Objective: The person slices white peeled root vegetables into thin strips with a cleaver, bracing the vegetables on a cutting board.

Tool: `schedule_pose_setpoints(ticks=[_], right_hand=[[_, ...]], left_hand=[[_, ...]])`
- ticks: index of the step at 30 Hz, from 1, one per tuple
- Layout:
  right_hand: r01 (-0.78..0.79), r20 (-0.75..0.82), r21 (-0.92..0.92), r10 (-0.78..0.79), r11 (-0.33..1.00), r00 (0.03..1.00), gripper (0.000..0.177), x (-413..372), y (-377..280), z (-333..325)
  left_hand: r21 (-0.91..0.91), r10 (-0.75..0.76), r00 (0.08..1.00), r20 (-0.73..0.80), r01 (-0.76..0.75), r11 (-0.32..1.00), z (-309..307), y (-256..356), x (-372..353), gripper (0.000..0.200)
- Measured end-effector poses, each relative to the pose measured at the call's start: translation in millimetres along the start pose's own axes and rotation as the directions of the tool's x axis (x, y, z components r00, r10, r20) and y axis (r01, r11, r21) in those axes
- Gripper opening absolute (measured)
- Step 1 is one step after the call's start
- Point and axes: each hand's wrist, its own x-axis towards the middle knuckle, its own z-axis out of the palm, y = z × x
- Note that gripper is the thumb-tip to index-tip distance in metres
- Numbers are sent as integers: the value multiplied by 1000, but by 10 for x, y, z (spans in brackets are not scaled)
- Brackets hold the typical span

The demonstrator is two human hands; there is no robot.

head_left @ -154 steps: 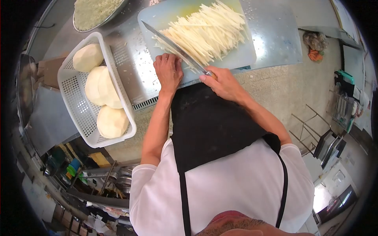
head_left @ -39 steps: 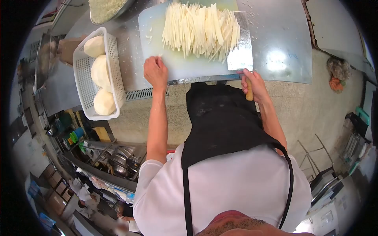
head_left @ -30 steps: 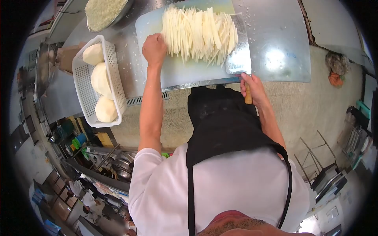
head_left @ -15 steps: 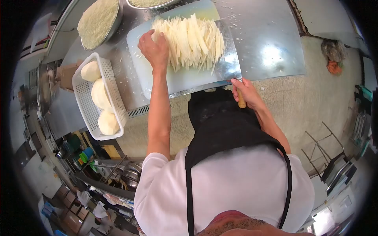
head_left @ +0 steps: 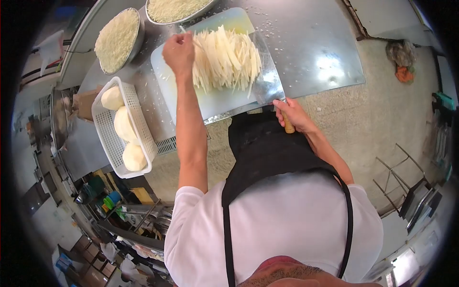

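My right hand grips the wooden handle of a cleaver. The broad blade lies flat at the right end of a pile of pale vegetable strips, over the cutting board. At the pile's left end, my left hand is closed, knuckles up, above the board. A thin pale vegetable strip sticks out by its fingertips; the rest of its grasp is hidden.
A white perforated basket with peeled pale round vegetables stands on the left. Two metal bowls of finely chopped pale pieces sit at the back left. The steel table carries scattered bits. A metal-framed stand is at far right.
My left hand has drawn slightly left from the pile's edge, and its fingers have curled closed. My right hand still holds the cleaver by the pile. The whole view has shifted slightly.
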Motion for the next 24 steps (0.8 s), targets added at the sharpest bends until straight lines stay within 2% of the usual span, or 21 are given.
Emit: schedule_pose_setpoints(ticks=[1, 4, 6, 8, 10, 11, 12, 14, 16, 18, 22, 24], right_hand=[[-3, -1, 2, 3, 1000, 1000, 33, -2, 16, -5], [0, 11, 12, 0, 1000, 1000, 34, 29, 42, -15], [7, 14, -28, -6, 1000, 1000, 34, 29, 35, -23], [12, 37, -39, -11, 999, 999, 34, 32, 32, -36], [16, 59, -50, -13, 999, 998, 34, 0, 20, -40], [9, 56, -60, -5, 998, 998, 34, -24, -15, -18], [5, 52, -68, -2, 998, 999, 34, -26, -48, 5], [22, 46, -61, -19, 998, 999, 34, 4, -75, 21], [13, 53, -65, -9, 998, 999, 34, -69, -37, 37], [61, 74, -43, -58, 997, 996, 34, -73, -66, 57], [42, 75, -43, -39, 998, 996, 34, -49, -44, 34], [50, 44, -35, -49, 998, 998, 32, -37, -19, 49]], left_hand=[[-70, 29, 999, -38, -32, 997, -108, 36, 46, 35], [-120, 48, 993, -107, -61, 991, -505, 279, 88, 34], [-122, 6, 997, -79, -15, 992, -729, 528, 31, 36], [-122, -38, 998, -50, 31, 992, -738, 511, 17, 38], [162, 214, 968, 130, -233, 959, -545, 212, 7, 41], [232, 193, 962, 192, -236, 944, -416, 87, -99, 42], [274, 306, 942, 136, -333, 902, -334, -17, -226, 39], [132, 274, 959, 67, -281, 951, -317, 183, -567, 33], [96, 186, 949, 256, -216, 972, -302, 245, -999, 26], [76, 187, 918, 350, -227, 971, -267, 199, -1434, 21], [77, 135, 930, 342, -171, 982, -66, 175, -1891, 18], [39, 218, 946, 241, -234, 972, 50, 125, -1924, 17]])
